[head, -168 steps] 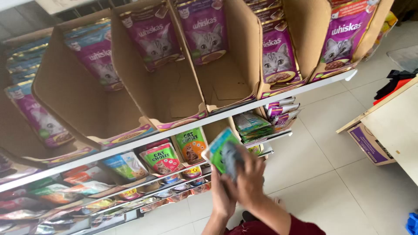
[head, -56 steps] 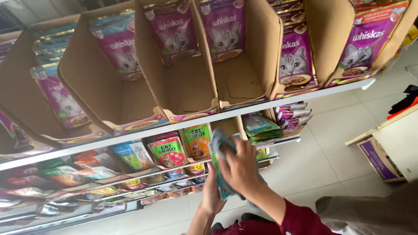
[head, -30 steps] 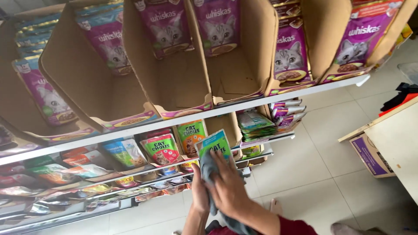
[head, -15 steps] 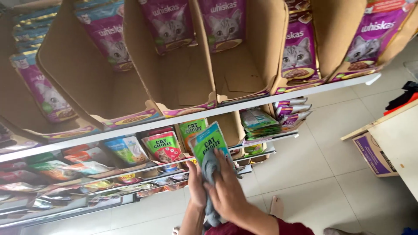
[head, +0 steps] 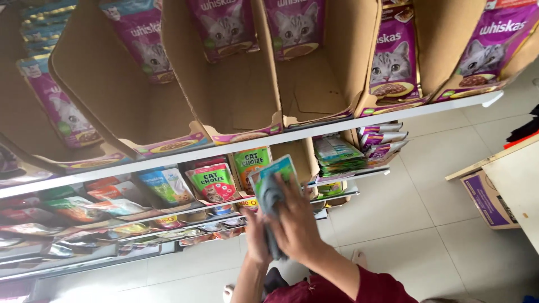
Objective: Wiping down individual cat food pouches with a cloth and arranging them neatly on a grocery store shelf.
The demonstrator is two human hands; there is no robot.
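Right hand (head: 300,224) pressed flat over a grey cloth (head: 269,197), fingers spread, rubbing it on a teal-green pouch (head: 281,168); left hand (head: 257,238) clenched round the pouch's lower end from behind, thumb side hidden; pouch sits upright in front of the chest, level with the lower shelf (head: 331,196), not touching it; versus half a second ago the pouch has dropped a little and tilted back toward the body, cloth now covers more of its face, only top corner and right edge show; five seconds ago the cloth was bunched at the top, so the wipe looks well along, judged mid-stroke, pouch not yet back on a shelf; upper shelf (head: 359,120) edge runs just above and beyond the hands; cardboard display trays (head: 247,95) partly bare, two middle ones with open floor; purple cat-food pouches (head: 393,62) at the backs; lower shelf packed with mixed pouches (head: 216,182), little gap; tiled floor (head: 426,224) open to the right; cardboard box (head: 488,199) and white tabletop (head: 519,174) well apart at right.
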